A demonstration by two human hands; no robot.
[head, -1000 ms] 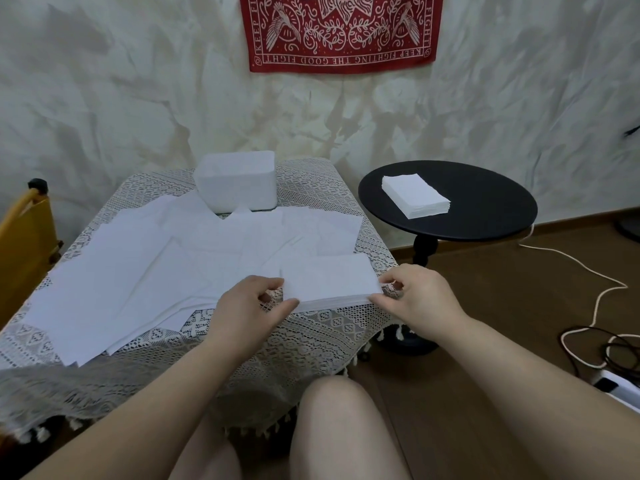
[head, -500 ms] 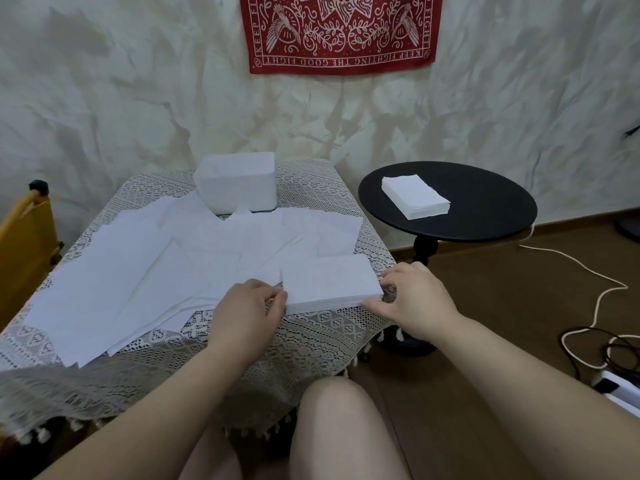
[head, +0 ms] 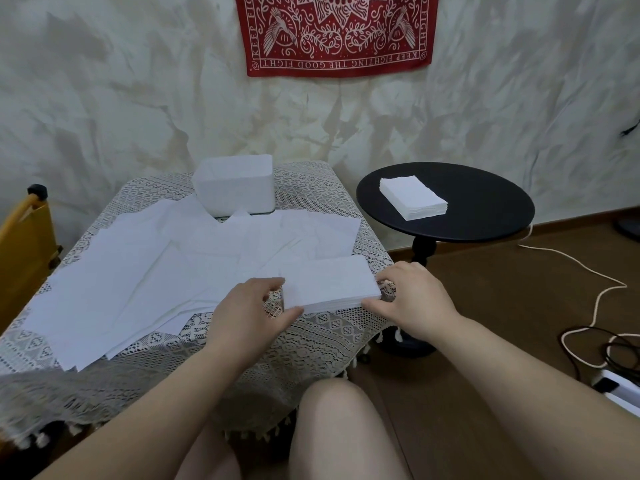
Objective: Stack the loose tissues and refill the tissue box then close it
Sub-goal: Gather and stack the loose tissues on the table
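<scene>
— So where is the stack [head: 329, 284]?

— Between the two hands, at the near right corner of the table [head: 311, 341]. The left hand [head: 251, 311] grips its left end, thumb along the near edge, fingers curled at the far corner. The right hand [head: 414, 303] pinches the right end, thumb low on the near edge and fingers curled against the side.

— And the rest?

— Loose tissues [head: 138, 271] lie spread out to the left of the left hand, overlapping. The box [head: 235, 183] stands beyond them, well past both hands. A second pile [head: 414, 197] sits on the black side table [head: 485, 209], beyond the right hand.

— What could go wrong?

— I'd say the stack is the worry. It lies close to the table's edge, and the sheets are thin and slippery; squeeze unevenly and the middle could bow, or the lower sheets fan out and slide off toward the floor. Lifting with a light pinch might leave the bottom ones behind. The lace cloth may also snag a corner.

— The box?

— Whether it's open I cannot tell.
</scene>
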